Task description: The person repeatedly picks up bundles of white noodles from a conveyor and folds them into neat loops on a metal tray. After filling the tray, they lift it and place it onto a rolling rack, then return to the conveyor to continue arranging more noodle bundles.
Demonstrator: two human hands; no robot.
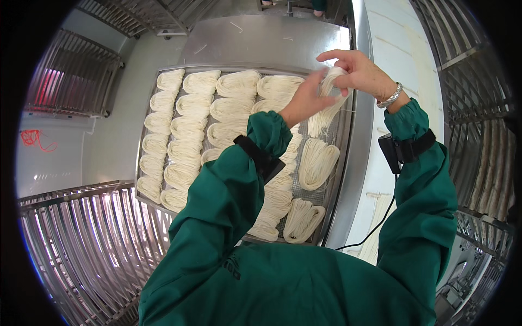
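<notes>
A bundle of pale noodles (326, 116) hangs in a long loop over the far right corner of a metal mesh tray (244, 66). My right hand (361, 76) has its curled fingers and thumb at the looped top of this bundle, with the index finger stretched out. Beside the strands, my left hand (306, 98) is blurred, its thumb and fingers apart; whether it touches them is unclear. Nearer me in the right column lie a folded noodle bundle (319, 165) and another noodle bundle (304, 222). Rows of overlapping bundles (185, 128) fill the columns to the left, partly hidden by my left arm.
Beyond the tray is a steel table top (261, 40) with stray strands. A white surface (391, 69) runs along the right, bearing more noodles (377, 224). Metal racks (94, 228) stand at left and right. Red string (32, 138) lies far left. A cable (375, 230) hangs from my right wrist device.
</notes>
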